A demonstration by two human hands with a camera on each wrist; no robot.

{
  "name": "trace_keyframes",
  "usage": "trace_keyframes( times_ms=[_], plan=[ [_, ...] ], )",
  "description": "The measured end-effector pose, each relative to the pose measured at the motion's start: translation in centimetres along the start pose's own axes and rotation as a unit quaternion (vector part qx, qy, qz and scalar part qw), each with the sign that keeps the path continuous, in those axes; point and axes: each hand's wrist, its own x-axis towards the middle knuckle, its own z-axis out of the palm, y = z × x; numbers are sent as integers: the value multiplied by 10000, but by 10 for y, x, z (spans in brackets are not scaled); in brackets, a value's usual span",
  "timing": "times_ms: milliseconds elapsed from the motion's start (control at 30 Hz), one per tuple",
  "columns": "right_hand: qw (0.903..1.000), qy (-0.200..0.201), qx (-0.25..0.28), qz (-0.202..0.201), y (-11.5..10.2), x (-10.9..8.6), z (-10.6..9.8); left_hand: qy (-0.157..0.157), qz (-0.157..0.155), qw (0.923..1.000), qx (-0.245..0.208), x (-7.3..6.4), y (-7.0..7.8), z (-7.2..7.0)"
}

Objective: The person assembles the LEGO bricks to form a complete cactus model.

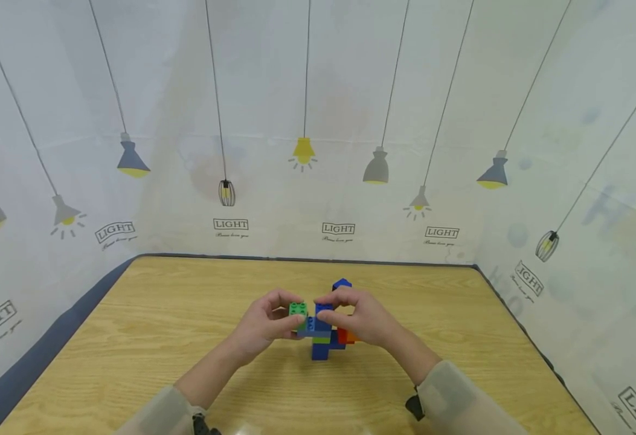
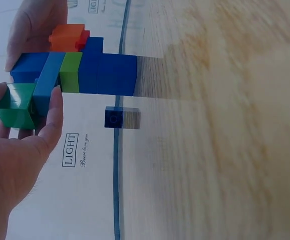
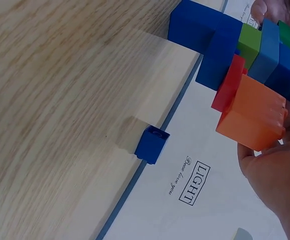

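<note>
A structure of toy building blocks stands on the table. Its lowest piece is a dark blue block (image 1: 320,351), with a lime green block (image 2: 70,75) and a medium blue brick (image 3: 266,52) stacked above. My left hand (image 1: 258,329) grips the green block (image 1: 298,309) at the upper left end, one finger touching the medium blue brick. At the top, my right hand (image 1: 372,320) pinches another dark blue block (image 1: 323,309) between thumb and fingers. Beside that hand, an orange block (image 3: 255,112) and a red block (image 3: 230,82) sit on a side arm of the structure.
A loose blue block (image 3: 152,145) lies on the wooden table (image 1: 187,302) behind the structure, apart from it. A pale curtain (image 1: 269,199) printed with lamps surrounds the table's back and sides.
</note>
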Motion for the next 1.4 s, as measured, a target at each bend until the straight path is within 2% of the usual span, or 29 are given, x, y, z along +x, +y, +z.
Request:
trace_keyframes(
  times_ms=[333, 567, 700, 967, 1400],
  plan=[
    [9999, 44, -116, 24, 4, -6, -4, 35, -61, 10000, 58, -3, -2, 1],
    [9983, 445, 369, -9, 27, -11, -23, 112, -114, 9999, 38, -4, 0, 2],
    [9972, 659, 318, 160, 40, -13, -34, 89, -105, 9999, -11, -4, 1, 2],
    [9958, 782, 86, 477, 61, -10, -47, 75, -58, 10000, 13, -3, 0, 1],
    [9905, 811, -502, 992, 90, 13, -54, 6, -24, 10000, 31, 0, 1, -1]
  ],
)
